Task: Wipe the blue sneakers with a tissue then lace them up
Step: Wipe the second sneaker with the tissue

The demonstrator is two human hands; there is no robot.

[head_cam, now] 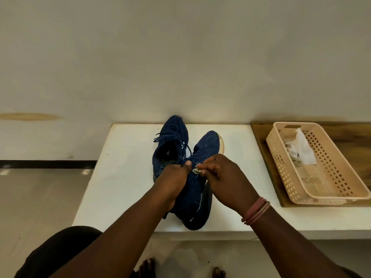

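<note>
Blue sneaker (197, 189) between left hand (174, 177) and right hand (224, 177)

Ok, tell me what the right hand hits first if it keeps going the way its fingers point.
Probably the left hand: the right hand points leftward across the near sneaker, tissue pinched.

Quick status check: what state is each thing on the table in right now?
Near sneaker: gripped by left hand.
Tissue wad: crumpled, pinched in right hand against that sneaker.
Far sneaker: upright, laces loose.
Basket: upright, holding used tissues.
</note>
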